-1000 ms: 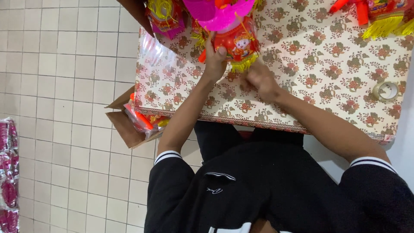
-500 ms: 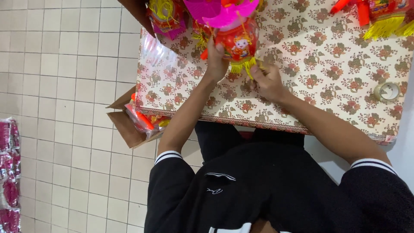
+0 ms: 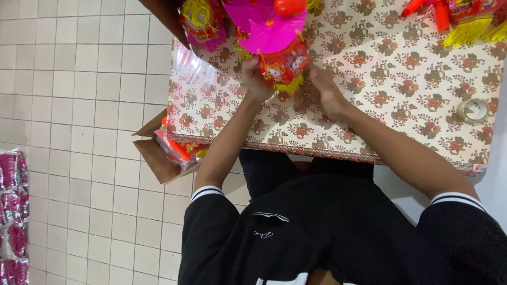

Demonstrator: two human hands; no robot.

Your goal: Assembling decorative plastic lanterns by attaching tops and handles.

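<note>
Two bare hands work at a small red lantern (image 3: pixel 283 66) on a table (image 3: pixel 380 105) covered in a floral-patterned cloth. The lantern is a short drum shape, red with printed cartoon figures and a yellow fringe along its edge; it sits near the far-left part of the tabletop, directly beneath a bright pink umbrella-shaped top (image 3: pixel 266 24).

Left hand (image 3: pixel 256 79): fingers curled around the left side of the lantern, gripping it. Forearm runs down from the table edge to a black sleeve with white cuff stripes.

Right hand (image 3: pixel 325 92): lies just beside the lantern on its right, fingers bent toward the yellow fringe. Whether the fingertips pinch the fringe or only touch it cannot be told from this view.

Surroundings on the table: a second lantern with yellow tassels (image 3: pixel 203 21) sits at the far-left corner, just beside the pink top. More red and yellow fringed pieces (image 3: pixel 465 21) lie at the far-right corner, well apart from the hands. A roll of clear tape (image 3: pixel 473 110) rests near the right edge.

Off the table: an open cardboard box (image 3: pixel 158 155) stands on the white tiled floor against the table's left near corner, holding wrapped red and orange items. Pink packaged goods (image 3: pixel 13 211) lie at the far left edge of the floor.
</note>
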